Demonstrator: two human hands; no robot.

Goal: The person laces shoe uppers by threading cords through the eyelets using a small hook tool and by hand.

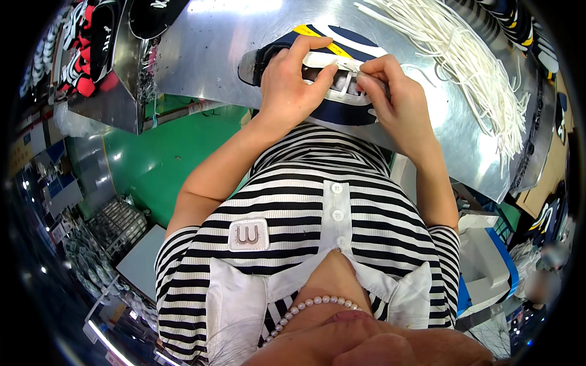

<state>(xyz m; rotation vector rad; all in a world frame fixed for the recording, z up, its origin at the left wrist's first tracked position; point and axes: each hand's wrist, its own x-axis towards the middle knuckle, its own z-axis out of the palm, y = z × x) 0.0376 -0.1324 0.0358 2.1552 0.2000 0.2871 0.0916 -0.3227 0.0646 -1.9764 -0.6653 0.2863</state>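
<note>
A navy shoe [345, 116] with white and yellow trim lies sideways on the metal table, close in front of my body. My left hand [287, 88] is closed on its white eyelet edge, index finger along the far side and thumb over the opening. At the eyelets, my right hand [394, 91] pinches a white shoelace [351, 76], thumb against index finger. Short stretches of lace cross the shoe's opening. The lace's tip and part of the shoe's upper are hidden by my fingers.
A large bundle of white shoelaces [470, 73] is spread over the right of the metal table [207, 61]. Red, black and white shoe parts [88, 49] fill a rack at the far left. More dark shoes [519, 30] stand at the far right. Green floor [159, 165] shows at left.
</note>
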